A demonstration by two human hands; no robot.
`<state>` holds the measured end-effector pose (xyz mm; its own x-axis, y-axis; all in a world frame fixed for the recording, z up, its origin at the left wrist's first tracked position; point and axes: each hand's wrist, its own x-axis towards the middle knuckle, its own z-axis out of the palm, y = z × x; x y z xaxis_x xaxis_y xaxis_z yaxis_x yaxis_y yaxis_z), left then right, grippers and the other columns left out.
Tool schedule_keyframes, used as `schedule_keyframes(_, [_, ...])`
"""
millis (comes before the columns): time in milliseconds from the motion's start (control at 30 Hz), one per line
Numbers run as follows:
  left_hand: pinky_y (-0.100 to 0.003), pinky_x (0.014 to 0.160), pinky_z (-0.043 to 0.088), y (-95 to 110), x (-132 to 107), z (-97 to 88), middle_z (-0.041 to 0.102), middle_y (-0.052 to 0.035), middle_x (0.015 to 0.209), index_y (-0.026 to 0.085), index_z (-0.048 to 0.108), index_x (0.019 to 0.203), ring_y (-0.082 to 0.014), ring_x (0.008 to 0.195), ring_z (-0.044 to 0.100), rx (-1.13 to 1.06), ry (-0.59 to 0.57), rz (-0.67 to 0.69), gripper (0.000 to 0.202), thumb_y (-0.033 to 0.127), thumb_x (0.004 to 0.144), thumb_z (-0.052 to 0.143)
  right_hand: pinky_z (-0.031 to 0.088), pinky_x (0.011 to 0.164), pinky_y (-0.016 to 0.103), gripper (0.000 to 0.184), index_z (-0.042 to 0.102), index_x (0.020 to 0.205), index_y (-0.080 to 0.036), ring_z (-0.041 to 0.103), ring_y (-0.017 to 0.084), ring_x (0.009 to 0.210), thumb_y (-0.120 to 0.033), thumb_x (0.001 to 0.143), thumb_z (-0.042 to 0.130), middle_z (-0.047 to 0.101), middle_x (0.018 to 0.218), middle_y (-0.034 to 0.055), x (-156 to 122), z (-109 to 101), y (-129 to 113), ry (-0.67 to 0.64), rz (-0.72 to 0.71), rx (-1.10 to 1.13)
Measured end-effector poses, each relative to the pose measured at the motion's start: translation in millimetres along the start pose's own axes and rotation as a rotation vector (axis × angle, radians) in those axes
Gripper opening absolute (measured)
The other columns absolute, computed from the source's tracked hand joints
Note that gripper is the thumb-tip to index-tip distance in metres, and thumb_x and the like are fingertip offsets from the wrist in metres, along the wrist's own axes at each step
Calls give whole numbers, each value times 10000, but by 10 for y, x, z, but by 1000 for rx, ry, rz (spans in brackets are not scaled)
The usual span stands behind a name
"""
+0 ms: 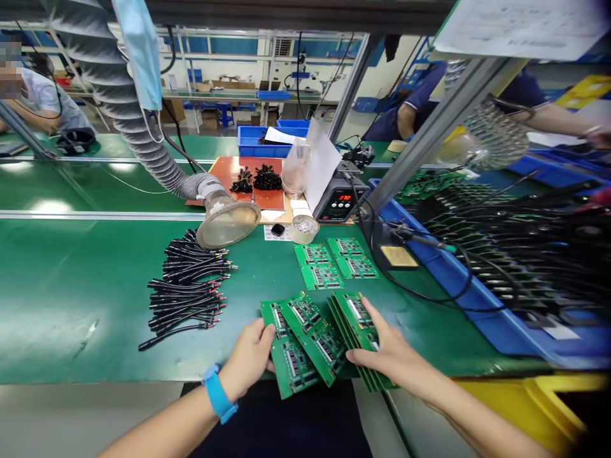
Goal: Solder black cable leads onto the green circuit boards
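Left hand [251, 353] and right hand [390, 348] are showing bare, forearms [165, 423] too. Left wrist [231, 383] is wearing a broad, bright blue band [220, 394], small raised piece [210, 373] sitting at one edge. Plain dark clothing [272, 423] is showing below.

I have the left forearm [162, 420] coming in from lower left, angled inward. Left hand [251, 350] is in a pinch grip: thumb [268, 335] on top, fingers tucked underneath, mostly hidden. Right forearm [458, 407] comes in from lower right. Right hand [394, 350] is in a wider grip, index finger [375, 317] stretched forward, thumb reaching toward the left hand. I can't see its other fingers. Hands near each other, not touching.
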<state>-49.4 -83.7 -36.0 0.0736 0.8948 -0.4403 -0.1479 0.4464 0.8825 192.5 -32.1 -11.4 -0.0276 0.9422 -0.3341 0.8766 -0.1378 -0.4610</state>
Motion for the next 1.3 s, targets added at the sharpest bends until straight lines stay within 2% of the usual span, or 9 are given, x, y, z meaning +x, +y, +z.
schedule_keyframes(200, [-160,440,411,95,-207,-383,517,18,641,140,552,850,-92,530,510,228,-3,-20,401,525,770,472,327,903,481,944,193,1365,-249,366,391,1152,-445,538,602,339,1231,165,174,-153,328,171,27,-283])
schedule_keyframes(333, [-196,472,421,54,-213,-541,552,6,656,137,564,996,-115,536,514,420,56,0,426,497,814,429,346,882,474,914,174,1368,-261,381,385,1132,-471,578,583,334,1243,160,107,37,266,212,-37,-354])
schedule_keyframes(433, [-304,634,475,57,-216,-501,616,-51,764,125,398,1264,-196,678,579,796,276,186,530,459,852,388,376,825,499,922,118,1379,-236,406,398,1092,-501,612,558,334,1236,184,-46,218,182,265,-28,-370])
schedule_keyframes(533, [-468,893,374,104,-199,-243,477,-195,1225,126,282,1350,-333,1086,473,1215,443,422,637,495,844,399,396,856,450,943,17,1382,-215,412,341,1119,-557,657,513,349,1238,164,-109,184,266,282,-28,-290])
schedule_keyframes(633, [-560,1000,190,131,-68,143,123,-182,1442,176,271,1364,-423,1291,103,1392,184,558,918,684,646,534,370,932,388,966,-49,1377,-193,379,288,1176,-624,680,462,351,1250,150,-10,-97,556,282,-16,-241])
schedule_keyframes(800, [-663,958,-7,143,220,544,62,-187,1449,252,219,1376,-509,1257,-12,1454,-124,395,1205,736,362,654,366,910,443,964,133,1375,-194,382,356,1153,-553,597,574,363,1216,174,165,-475,1039,255,16,-329])
schedule_keyframes(1000, [-630,983,33,352,234,424,150,-131,1445,314,328,1329,-501,1254,83,1506,-326,459,1086,514,354,763,338,933,430,903,192,1364,-260,388,325,1147,-514,590,580,381,1218,130,35,-320,1114,206,-25,-366])
schedule_keyframes(1133, [-641,976,38,451,285,385,130,-136,1448,312,368,1309,-502,1256,70,1515,-535,469,1067,591,347,738,308,946,449,915,152,1376,-233,351,351,1177,-528,614,562,361,1236,154,40,-299,1020,194,17,-358])
schedule_keyframes(1300, [-641,981,55,310,422,444,34,-119,1465,316,295,1341,-482,1271,24,1454,-566,538,1070,641,409,706,332,944,370,905,84,1384,-255,375,276,1184,-545,651,526,389,1245,109,10,-542,1069,116,37,-325])
